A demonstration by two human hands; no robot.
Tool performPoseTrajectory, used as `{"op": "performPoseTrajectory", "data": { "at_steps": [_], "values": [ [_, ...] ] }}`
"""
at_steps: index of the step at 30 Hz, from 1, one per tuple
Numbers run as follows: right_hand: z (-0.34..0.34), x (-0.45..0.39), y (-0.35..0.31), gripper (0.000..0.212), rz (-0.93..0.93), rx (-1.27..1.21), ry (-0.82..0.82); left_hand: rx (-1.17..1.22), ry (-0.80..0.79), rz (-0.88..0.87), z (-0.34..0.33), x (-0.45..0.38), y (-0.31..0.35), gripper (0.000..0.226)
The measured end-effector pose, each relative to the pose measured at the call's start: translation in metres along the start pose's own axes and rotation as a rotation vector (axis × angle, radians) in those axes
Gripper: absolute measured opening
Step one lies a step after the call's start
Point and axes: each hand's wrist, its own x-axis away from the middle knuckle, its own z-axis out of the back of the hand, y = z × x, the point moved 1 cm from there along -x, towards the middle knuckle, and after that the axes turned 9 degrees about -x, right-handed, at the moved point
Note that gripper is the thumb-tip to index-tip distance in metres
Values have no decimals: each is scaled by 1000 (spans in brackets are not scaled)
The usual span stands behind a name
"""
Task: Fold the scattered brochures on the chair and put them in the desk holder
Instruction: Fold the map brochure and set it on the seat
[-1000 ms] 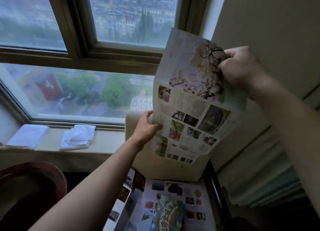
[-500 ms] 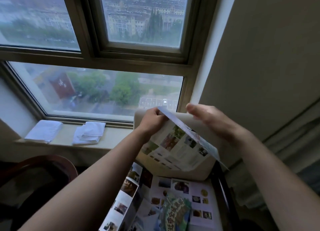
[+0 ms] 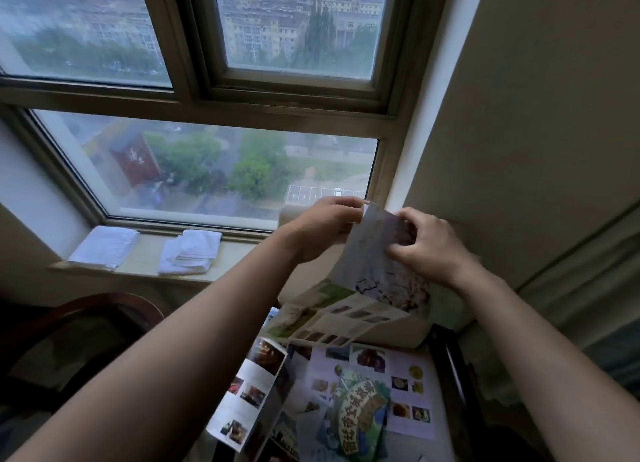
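I hold a printed brochure (image 3: pixel 372 271) in the air above the chair, folded over so its pale outer face looks at me. My left hand (image 3: pixel 323 229) pinches its top left corner. My right hand (image 3: pixel 427 245) pinches its right edge with curled fingers. A lower flap with small photos (image 3: pixel 332 319) hangs below the fold. Several other brochures lie spread on the chair seat: a white one with food pictures (image 3: pixel 408 389), a green one with large characters (image 3: pixel 360 416) and a half-open one (image 3: pixel 249 392). The desk holder is not in view.
The chair's pale backrest (image 3: pixel 398 338) stands behind the held brochure, with a dark armrest (image 3: pixel 450 375) at the right. Two folded white towels (image 3: pixel 104 247) (image 3: pixel 190 252) lie on the windowsill. A dark round chair (image 3: pixel 79 333) is at the left, and a curtain (image 3: pixel 581 309) at the right.
The brochure was held open and high, then my right hand brought its top half down. Both hands now meet at the folded top edge.
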Motion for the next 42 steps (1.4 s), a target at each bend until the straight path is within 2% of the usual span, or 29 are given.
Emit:
{"op": "performPoseTrajectory", "data": {
  "at_steps": [1,4,7,9,11,14,15,18,21,23,24,28,30,33,36,39,42],
  "values": [
    [1,-3,-2,21,12,23,12,33,-25,-1,-2,1,0,26],
    [5,-8,-3,21,-12,31,46,74,-105,-25,0,6,-7,30],
    [16,-11,2,14,-105,-28,94,-9,-158,16,12,15,-29,43],
    [26,-12,6,12,-173,-68,137,-132,-243,97,20,23,-46,49],
    [35,-13,9,13,-234,-129,164,-290,-280,199,25,31,-61,44],
    [44,-10,12,16,-321,-292,139,-666,-183,277,27,38,-79,25],
    [45,-8,13,15,-346,-334,106,-721,-135,275,26,39,-82,20],
    [36,3,17,13,-411,-353,-35,-589,-9,177,18,37,-77,13],
    [14,12,24,11,-448,-336,-134,-431,13,87,5,28,-58,9],
    [-1,16,30,17,-470,-399,-192,-394,36,89,-3,22,-47,5],
    [-9,17,33,19,-477,-449,-218,-406,35,107,-6,19,-42,9],
    [-29,18,42,17,-470,-573,-276,-512,15,314,-11,11,-34,62],
    [-37,17,48,14,-461,-522,-253,-419,-44,366,-11,9,-34,62],
    [-41,14,59,20,-454,-499,-115,-243,-152,324,-9,10,-35,59],
    [-37,14,67,29,-474,-572,39,-380,-40,279,0,14,-46,51],
    [-28,14,76,27,-514,-642,146,-417,202,200,6,18,-62,52],
    [-24,16,78,19,-559,-677,194,-320,342,247,-4,25,-74,111]
  ]
}}
